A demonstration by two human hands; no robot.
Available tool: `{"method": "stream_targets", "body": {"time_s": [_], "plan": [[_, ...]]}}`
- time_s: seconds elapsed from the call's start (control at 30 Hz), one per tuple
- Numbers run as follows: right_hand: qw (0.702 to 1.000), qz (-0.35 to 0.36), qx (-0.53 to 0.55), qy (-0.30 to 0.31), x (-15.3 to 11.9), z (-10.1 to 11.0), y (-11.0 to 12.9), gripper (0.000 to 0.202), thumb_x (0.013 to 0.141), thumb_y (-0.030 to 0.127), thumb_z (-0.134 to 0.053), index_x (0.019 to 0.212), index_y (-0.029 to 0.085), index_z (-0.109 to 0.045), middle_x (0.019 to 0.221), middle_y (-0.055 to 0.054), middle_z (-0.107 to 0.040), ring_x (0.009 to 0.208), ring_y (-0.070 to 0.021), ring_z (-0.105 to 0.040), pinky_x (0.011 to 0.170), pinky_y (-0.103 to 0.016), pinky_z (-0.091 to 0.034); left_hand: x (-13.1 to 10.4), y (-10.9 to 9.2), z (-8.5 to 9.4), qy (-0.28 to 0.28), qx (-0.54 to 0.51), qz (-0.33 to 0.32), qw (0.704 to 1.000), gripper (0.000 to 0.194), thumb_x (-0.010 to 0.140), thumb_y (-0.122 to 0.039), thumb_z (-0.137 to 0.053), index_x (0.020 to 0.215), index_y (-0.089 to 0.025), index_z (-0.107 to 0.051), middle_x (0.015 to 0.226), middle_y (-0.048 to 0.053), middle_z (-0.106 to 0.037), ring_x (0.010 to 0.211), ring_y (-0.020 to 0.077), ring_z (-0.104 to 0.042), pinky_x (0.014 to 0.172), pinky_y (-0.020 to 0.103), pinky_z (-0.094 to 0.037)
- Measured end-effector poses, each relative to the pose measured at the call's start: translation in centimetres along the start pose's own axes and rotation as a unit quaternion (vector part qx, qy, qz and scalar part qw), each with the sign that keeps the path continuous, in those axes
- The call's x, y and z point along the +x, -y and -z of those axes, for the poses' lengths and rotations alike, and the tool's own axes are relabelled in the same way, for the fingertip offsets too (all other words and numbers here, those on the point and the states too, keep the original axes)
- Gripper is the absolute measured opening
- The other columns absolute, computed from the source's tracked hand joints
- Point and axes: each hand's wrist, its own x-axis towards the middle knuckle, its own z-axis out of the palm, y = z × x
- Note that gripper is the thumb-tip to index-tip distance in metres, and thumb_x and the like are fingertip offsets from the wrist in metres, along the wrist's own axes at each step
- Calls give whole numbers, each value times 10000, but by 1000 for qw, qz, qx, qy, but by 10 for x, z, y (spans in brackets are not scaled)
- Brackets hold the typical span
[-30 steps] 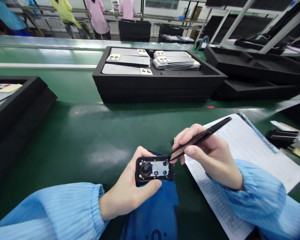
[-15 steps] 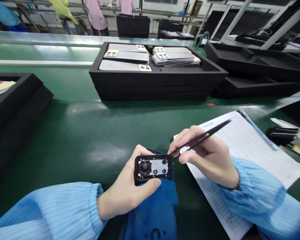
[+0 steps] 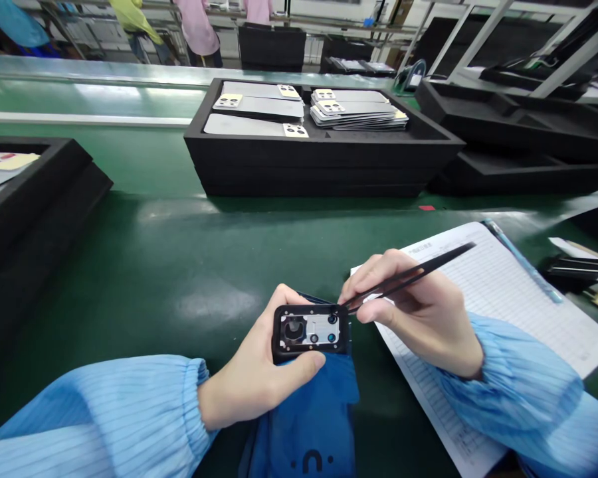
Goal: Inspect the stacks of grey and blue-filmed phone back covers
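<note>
My left hand (image 3: 266, 372) is wrapped round a phone whose camera end (image 3: 311, 332) shows a black frame, a silver plate and several lenses. A blue film or sleeve (image 3: 313, 415) covers the phone's body below the thumb. Between the fingers and thumb of my right hand (image 3: 413, 305) is a pair of black tweezers (image 3: 428, 263). The tips reach the upper right corner of the camera frame; whether they grip anything there is too small to tell. Under my right forearm lies a printed sheet of paper (image 3: 463, 279).
Ahead stands a black tray (image 3: 319, 166) holding stacked flat panels (image 3: 254, 106). Another black tray (image 3: 40, 199) is on the left, and more black trays (image 3: 518, 126) are stacked at the right. A pen (image 3: 521, 259) lies along the sheet. People in coloured coats (image 3: 197, 26) are in the background.
The whole view has shifted slightly. My left hand still holds the phone, and the tweezers stay at its upper right corner, their tips a little further over the frame.
</note>
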Motion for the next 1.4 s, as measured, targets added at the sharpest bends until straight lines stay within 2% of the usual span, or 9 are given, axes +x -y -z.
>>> {"method": "stream_targets", "body": {"time_s": [0.53,0.87,0.97,1.17,1.27,1.4], "plan": [[999,28,-39,-14,-3,-1,3,123,731,169,-655,772,213,-547,706,-14,-592,659,-186,-595,619,-343,-485,0,-2,-1,3,-16,1,1000,248,754,-151,-543,896,-228,-356,848,-27,-476,729,94,-453,660,218,-391],[1000,-7,-7,7,-1,2,7,100,755,214,-631,709,187,-545,655,-9,-561,594,-156,-561,553,-307,-441,0,-3,-2,3,-19,-1,1000,249,751,-133,-543,898,-226,-364,848,-33,-490,706,81,-457,643,204,-390],[999,-40,25,14,0,4,6,132,771,260,-615,692,175,-552,639,-10,-541,576,-147,-547,523,-294,-433,1,-4,-1,8,-13,-4,1000,247,752,-135,-543,898,-225,-365,845,-29,-490,701,83,-459,636,206,-390],[982,-92,160,38,-1,5,9,150,804,318,-572,744,184,-546,633,-4,-552,562,-133,-544,510,-278,-441,0,-2,0,4,-2,0,1000,242,757,-164,-545,905,-228,-364,887,-9,-499,767,111,-486,679,235,-402],[980,-103,168,13,0,1,10,144,788,292,-597,710,176,-564,630,-9,-570,562,-127,-560,501,-262,-470,1,0,1,10,-9,-3,1000,248,758,-186,-553,907,-230,-359,895,-3,-512,803,130,-507,693,252,-404],[976,-127,166,-65,1,-8,10,147,761,262,-627,661,172,-568,614,6,-551,500,-107,-577,448,-235,-500,2,1,3,30,-44,-9,999,265,760,-192,-565,910,-232,-350,956,7,-541,845,135,-524,743,272,-405]]}}
